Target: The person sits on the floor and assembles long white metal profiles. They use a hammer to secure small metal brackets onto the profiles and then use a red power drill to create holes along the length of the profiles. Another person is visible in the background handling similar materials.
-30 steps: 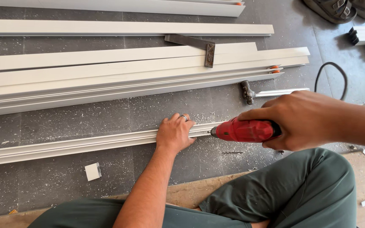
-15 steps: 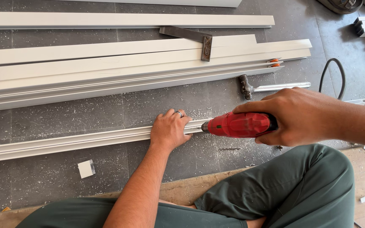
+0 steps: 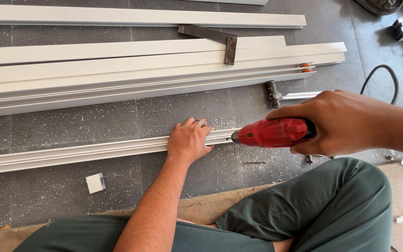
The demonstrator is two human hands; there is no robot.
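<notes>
A long grey metal profile lies on the dark floor in front of me. My left hand, a ring on one finger, presses flat on the profile near its right end. My right hand grips a red power drill held sideways. The drill's tip meets the profile's end just right of my left fingers. Pale metal shavings are scattered on the floor around that spot.
Several longer grey profiles lie stacked farther back, with a dark try square on top. A hammer and a black cable lie right. A small white block sits near my knee. A drill bit lies on the floor.
The drill and my right hand have shifted left toward the profile's end, closing on my left hand. My left hand has stayed on the profile.
</notes>
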